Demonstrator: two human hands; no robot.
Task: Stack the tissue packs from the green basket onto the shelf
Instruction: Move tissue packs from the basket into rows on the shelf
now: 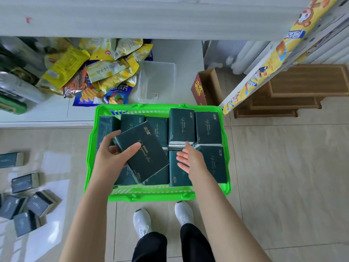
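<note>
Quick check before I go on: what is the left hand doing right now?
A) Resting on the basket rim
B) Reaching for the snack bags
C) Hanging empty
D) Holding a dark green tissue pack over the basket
D: the left hand has its thumb and fingers around a tilted tissue pack above the green basket, while the right hand is open beside it.
</note>
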